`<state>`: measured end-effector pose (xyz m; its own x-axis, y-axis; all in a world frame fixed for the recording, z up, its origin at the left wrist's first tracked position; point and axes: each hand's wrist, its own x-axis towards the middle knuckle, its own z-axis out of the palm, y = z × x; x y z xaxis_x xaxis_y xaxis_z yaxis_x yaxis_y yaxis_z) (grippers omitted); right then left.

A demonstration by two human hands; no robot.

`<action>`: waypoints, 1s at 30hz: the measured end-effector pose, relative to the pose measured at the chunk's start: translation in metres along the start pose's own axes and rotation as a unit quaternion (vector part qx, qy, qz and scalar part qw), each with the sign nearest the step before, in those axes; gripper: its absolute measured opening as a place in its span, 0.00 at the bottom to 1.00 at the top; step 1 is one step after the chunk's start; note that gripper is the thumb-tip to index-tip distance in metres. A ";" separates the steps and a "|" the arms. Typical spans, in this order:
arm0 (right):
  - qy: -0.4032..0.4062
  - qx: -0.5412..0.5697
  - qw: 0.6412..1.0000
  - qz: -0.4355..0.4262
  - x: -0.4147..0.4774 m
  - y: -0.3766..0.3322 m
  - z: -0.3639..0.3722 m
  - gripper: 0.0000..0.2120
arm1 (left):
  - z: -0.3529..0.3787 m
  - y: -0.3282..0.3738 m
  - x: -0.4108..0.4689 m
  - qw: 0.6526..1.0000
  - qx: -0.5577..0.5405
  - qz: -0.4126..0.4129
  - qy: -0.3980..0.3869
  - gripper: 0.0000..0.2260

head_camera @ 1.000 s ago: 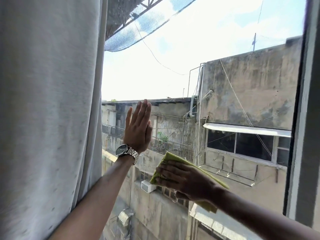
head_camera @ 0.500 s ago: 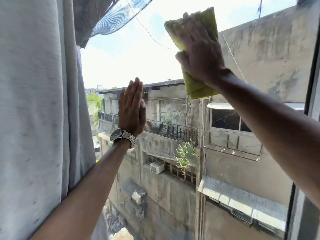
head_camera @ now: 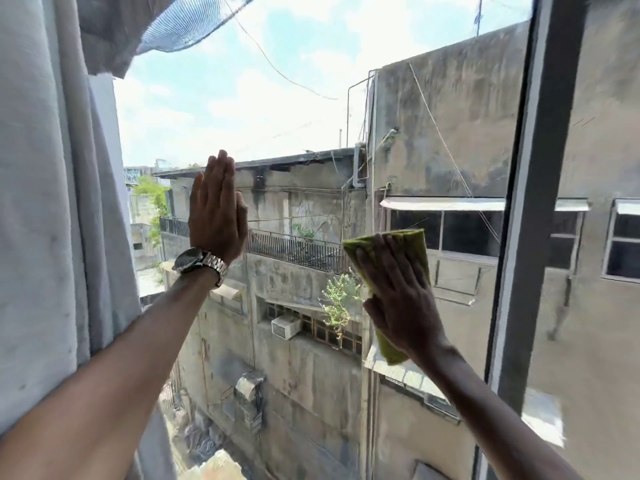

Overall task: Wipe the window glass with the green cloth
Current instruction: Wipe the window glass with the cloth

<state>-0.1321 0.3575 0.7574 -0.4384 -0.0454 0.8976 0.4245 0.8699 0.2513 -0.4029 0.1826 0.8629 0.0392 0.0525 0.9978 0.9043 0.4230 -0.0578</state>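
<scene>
The window glass (head_camera: pixel 298 109) fills the middle of the view, with grey buildings and sky behind it. My right hand (head_camera: pixel 401 299) presses the green cloth (head_camera: pixel 414 245) flat against the pane at mid height, right of centre; the cloth shows above my fingers and below my palm. My left hand (head_camera: pixel 216 216), with a metal watch on its wrist, rests flat on the glass further left, fingers straight and together, holding nothing.
A pale grey curtain (head_camera: pixel 45 209) hangs along the left edge, right beside my left arm. A dark vertical window frame (head_camera: pixel 530 216) stands just right of the cloth, with another pane beyond it.
My right hand swept the cloth from low on the pane up to the top, then back down to mid height. My left hand stayed flat on the glass.
</scene>
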 end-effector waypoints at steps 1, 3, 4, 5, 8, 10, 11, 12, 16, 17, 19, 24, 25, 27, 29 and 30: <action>-0.012 -0.003 1.000 0.006 -0.014 -0.002 0.001 0.38 | -0.002 0.006 0.000 1.000 0.005 -0.007 -0.006 0.24; -0.021 -0.010 1.000 0.021 -0.028 -0.006 0.001 0.34 | -0.006 0.018 -0.003 1.000 0.008 -0.015 -0.025 0.24; -0.023 -0.016 0.999 0.025 -0.029 -0.006 0.001 0.31 | -0.006 0.022 -0.007 0.999 0.008 -0.013 -0.044 0.25; -0.026 -0.021 0.999 0.026 -0.027 -0.005 0.001 0.29 | -0.005 0.025 -0.011 0.998 0.007 -0.007 -0.064 0.26; -0.042 -0.025 0.999 0.006 -0.007 0.003 -0.002 0.30 | 0.002 0.024 -0.016 0.997 0.009 -0.001 -0.079 0.27; -0.028 -0.040 0.999 -0.002 0.029 0.014 -0.009 0.32 | 0.008 0.021 -0.016 0.998 0.012 -0.001 -0.067 0.27; -0.012 -0.052 0.999 0.002 0.054 0.018 -0.015 0.33 | 0.010 0.019 -0.016 0.998 0.011 0.003 -0.059 0.27; 0.001 -0.067 0.998 0.009 0.082 0.022 -0.022 0.34 | 0.013 0.017 -0.018 0.999 0.008 0.007 -0.054 0.27; 0.028 -0.091 0.995 0.010 0.197 0.037 -0.052 0.37 | 0.019 0.009 -0.021 0.999 0.006 0.018 -0.037 0.27; 0.032 -0.085 0.996 0.009 0.222 0.040 -0.059 0.37 | 0.019 0.008 -0.022 0.999 0.006 0.018 -0.036 0.27; 0.045 -0.088 0.995 0.013 0.256 0.046 -0.068 0.36 | 0.019 0.010 -0.022 0.999 -0.002 0.020 -0.031 0.27; 0.086 -0.102 0.990 0.056 0.274 0.042 -0.055 0.33 | 0.021 0.007 -0.023 0.999 -0.015 0.026 -0.020 0.27; 0.091 -0.096 0.990 0.056 0.272 0.038 -0.052 0.33 | 0.021 0.007 -0.024 0.999 -0.014 0.023 -0.021 0.27; 0.091 -0.082 0.991 0.049 0.254 0.029 -0.044 0.32 | 0.021 0.007 -0.024 0.999 -0.015 0.024 -0.020 0.27; 0.085 -0.083 0.993 0.002 0.211 0.014 -0.027 0.30 | 0.021 0.007 -0.025 0.999 -0.020 0.027 -0.019 0.26; 0.070 -0.087 0.993 -0.028 0.183 0.003 -0.018 0.30 | 0.021 0.006 -0.025 0.999 -0.023 0.026 -0.017 0.26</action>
<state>-0.1963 0.3431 0.9287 -0.3562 -0.1706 0.9187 0.5375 0.7668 0.3508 -0.4073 0.2027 0.8371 0.0722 0.1049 0.9919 0.9204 0.3762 -0.1068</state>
